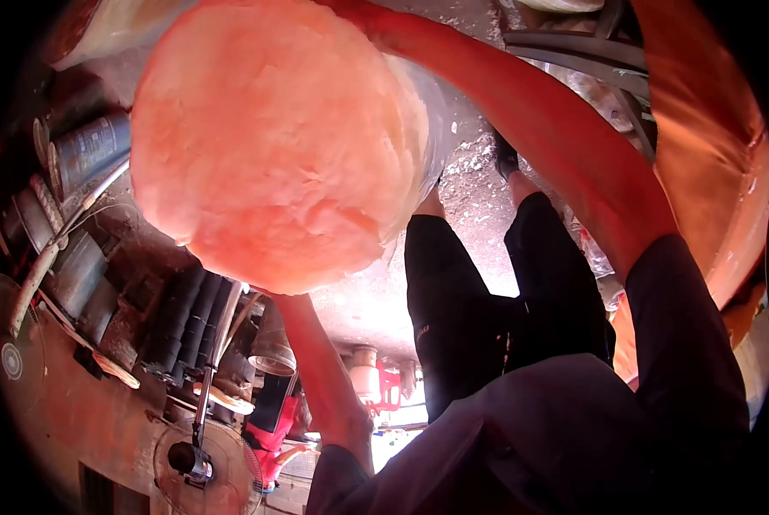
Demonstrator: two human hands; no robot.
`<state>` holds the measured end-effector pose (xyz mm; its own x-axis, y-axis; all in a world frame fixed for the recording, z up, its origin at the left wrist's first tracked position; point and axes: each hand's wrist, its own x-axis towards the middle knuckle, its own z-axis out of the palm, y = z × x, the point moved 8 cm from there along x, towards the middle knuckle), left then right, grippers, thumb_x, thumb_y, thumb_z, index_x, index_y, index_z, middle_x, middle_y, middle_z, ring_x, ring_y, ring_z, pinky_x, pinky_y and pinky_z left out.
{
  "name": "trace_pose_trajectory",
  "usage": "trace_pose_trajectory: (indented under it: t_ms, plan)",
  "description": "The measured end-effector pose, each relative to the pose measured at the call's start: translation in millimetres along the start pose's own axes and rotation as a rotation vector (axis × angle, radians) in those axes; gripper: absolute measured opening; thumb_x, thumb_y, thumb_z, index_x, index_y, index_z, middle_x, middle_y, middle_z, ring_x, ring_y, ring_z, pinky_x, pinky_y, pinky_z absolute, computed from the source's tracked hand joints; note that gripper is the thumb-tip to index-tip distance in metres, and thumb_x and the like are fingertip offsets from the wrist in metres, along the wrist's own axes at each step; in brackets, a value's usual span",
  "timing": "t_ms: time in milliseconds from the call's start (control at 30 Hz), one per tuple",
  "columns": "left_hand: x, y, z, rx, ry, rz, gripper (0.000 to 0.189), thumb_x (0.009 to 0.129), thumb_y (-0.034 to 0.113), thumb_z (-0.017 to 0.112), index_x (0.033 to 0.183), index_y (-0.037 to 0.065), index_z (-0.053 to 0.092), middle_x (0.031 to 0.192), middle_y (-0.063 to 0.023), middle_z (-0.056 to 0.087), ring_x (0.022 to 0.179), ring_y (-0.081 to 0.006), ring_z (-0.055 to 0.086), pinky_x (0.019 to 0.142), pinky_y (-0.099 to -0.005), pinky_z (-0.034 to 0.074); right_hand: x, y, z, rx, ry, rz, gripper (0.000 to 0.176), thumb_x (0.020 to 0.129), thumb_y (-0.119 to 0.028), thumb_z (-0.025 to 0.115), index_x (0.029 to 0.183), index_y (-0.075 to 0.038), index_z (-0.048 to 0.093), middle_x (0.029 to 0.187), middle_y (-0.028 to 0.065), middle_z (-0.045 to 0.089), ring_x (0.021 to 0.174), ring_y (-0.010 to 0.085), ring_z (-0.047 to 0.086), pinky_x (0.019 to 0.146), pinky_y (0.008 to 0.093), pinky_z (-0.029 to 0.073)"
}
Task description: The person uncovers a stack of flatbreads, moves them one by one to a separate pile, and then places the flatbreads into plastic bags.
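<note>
A large, round, pale block [264, 137], lit orange-pink, fills the upper left close to my head. It looks like clay, with a smeared, uneven end face. Clear plastic film [432, 112] wraps its side. My right forearm [556, 137] curves round its far top side, and that hand is hidden at the upper edge. From below, my left forearm [320, 378] reaches up behind the block's lower edge, where the block covers the hand. Both arms are round the block, holding it between them; the fingers of neither hand show.
Stacked dark tiles [183, 322] and a blue-grey cylinder [97, 150] lie at left. A standing fan [197, 463] is at lower left, near another person in red [273, 438]. Orange sheeting [702, 146] hangs at right. Dusty floor [475, 189] surrounds my feet.
</note>
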<state>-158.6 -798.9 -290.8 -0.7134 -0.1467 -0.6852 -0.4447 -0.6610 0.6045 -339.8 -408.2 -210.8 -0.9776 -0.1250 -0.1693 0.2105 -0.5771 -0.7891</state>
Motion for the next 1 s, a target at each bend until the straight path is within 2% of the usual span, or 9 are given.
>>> trace_pose_trajectory:
  t_ms: [33, 100, 333, 567, 633, 733, 900, 967, 1000]
  plan:
    - [-2.7, 2.6, 3.7, 0.061, 0.011, 0.022, 0.049, 0.099, 0.030, 0.045, 0.140, 0.004, 0.041, 0.142, -0.0095, 0.044, 0.133, -0.0257, 0.038, 0.112, -0.0401, 0.029, 3.0, 7.4, -5.6, 0.000, 0.000, 0.003, 0.040, 0.096, -0.029, 0.054, 0.127, -0.004, 0.060, 0.128, 0.0102, 0.060, 0.116, 0.0193, 0.053, 0.099, 0.0343, 0.040]
    - [-4.3, 5.0, 9.0, 0.135, 0.028, 0.051, 0.049, 0.099, 0.030, 0.045, 0.140, 0.003, 0.041, 0.142, -0.0097, 0.045, 0.132, -0.0256, 0.039, 0.111, -0.0400, 0.031, 14.1, 27.3, -32.0, -0.485, 0.038, -0.051, 0.043, 0.095, -0.033, 0.052, 0.128, -0.007, 0.059, 0.128, 0.0125, 0.060, 0.117, 0.0200, 0.053, 0.099, 0.0350, 0.040]
    - [-5.5, 12.8, 20.0, 0.272, 0.036, 0.061, 0.050, 0.099, 0.031, 0.045, 0.140, 0.003, 0.040, 0.140, -0.0106, 0.046, 0.130, -0.0253, 0.042, 0.108, -0.0399, 0.035, 8.0, 28.8, -43.8, -0.797, 0.059, -0.151, 0.043, 0.096, -0.031, 0.051, 0.132, -0.007, 0.055, 0.129, 0.0114, 0.060, 0.118, 0.0218, 0.053, 0.101, 0.0353, 0.039]
    - [-3.3, -12.7, 32.9, 0.323, 0.006, 0.040, 0.051, 0.099, 0.032, 0.045, 0.140, 0.002, 0.040, 0.139, -0.0115, 0.047, 0.128, -0.0249, 0.044, 0.105, -0.0398, 0.039, 0.8, 17.6, -26.6, 0.106, -0.064, -0.062, 0.041, 0.100, -0.026, 0.048, 0.133, -0.003, 0.053, 0.130, 0.0077, 0.058, 0.116, 0.0195, 0.052, 0.102, 0.0325, 0.039]
    - [-2.9, -13.0, 32.3, 0.355, 0.006, 0.040, 0.052, 0.099, 0.033, 0.045, 0.140, 0.002, 0.040, 0.138, -0.0117, 0.047, 0.127, -0.0248, 0.045, 0.104, -0.0397, 0.040, 7.1, 30.0, -26.9, 0.190, -0.071, -0.050, 0.040, 0.100, -0.025, 0.048, 0.133, -0.003, 0.053, 0.131, 0.0071, 0.058, 0.116, 0.0192, 0.052, 0.102, 0.0321, 0.039]
    - [-2.3, -11.0, 30.8, 0.423, -0.003, 0.059, 0.052, 0.099, 0.033, 0.045, 0.140, 0.001, 0.040, 0.138, -0.0121, 0.048, 0.126, -0.0247, 0.046, 0.103, -0.0397, 0.041, 33.8, 71.9, -58.7, 0.167, -0.095, 0.128, 0.043, 0.099, -0.030, 0.051, 0.131, -0.003, 0.055, 0.130, 0.0075, 0.057, 0.115, 0.0205, 0.052, 0.100, 0.0341, 0.039]
    - [-18.5, 8.0, 15.2, 0.707, -0.037, 0.182, 0.053, 0.099, 0.034, 0.045, 0.140, 0.001, 0.040, 0.137, -0.0127, 0.049, 0.125, -0.0245, 0.048, 0.100, -0.0396, 0.044, 44.8, 80.1, -149.9, -0.220, 0.140, -0.054, 0.048, 0.098, -0.040, 0.049, 0.128, -0.003, 0.057, 0.130, 0.0108, 0.056, 0.115, 0.0211, 0.051, 0.099, 0.0378, 0.040]
    - [-36.7, 24.0, 7.5, 0.905, -0.084, 0.319, 0.053, 0.099, 0.034, 0.045, 0.140, 0.000, 0.040, 0.136, -0.0130, 0.049, 0.124, -0.0244, 0.049, 0.099, -0.0395, 0.046, -32.2, 33.1, -158.9, -0.757, 0.412, 0.147, 0.051, 0.100, -0.045, 0.043, 0.134, -0.010, 0.054, 0.135, 0.0179, 0.053, 0.120, 0.0223, 0.049, 0.105, 0.0349, 0.034]
    - [-39.8, 28.8, 2.3, 0.900, -0.088, 0.320, 0.053, 0.099, 0.034, 0.045, 0.140, 0.000, 0.040, 0.136, -0.0130, 0.049, 0.124, -0.0244, 0.049, 0.099, -0.0395, 0.046, -67.0, 23.2, -138.6, -0.699, 0.456, 0.163, 0.050, 0.098, -0.049, 0.043, 0.124, -0.009, 0.059, 0.118, 0.0166, 0.059, 0.103, 0.0205, 0.056, 0.088, 0.0355, 0.042]
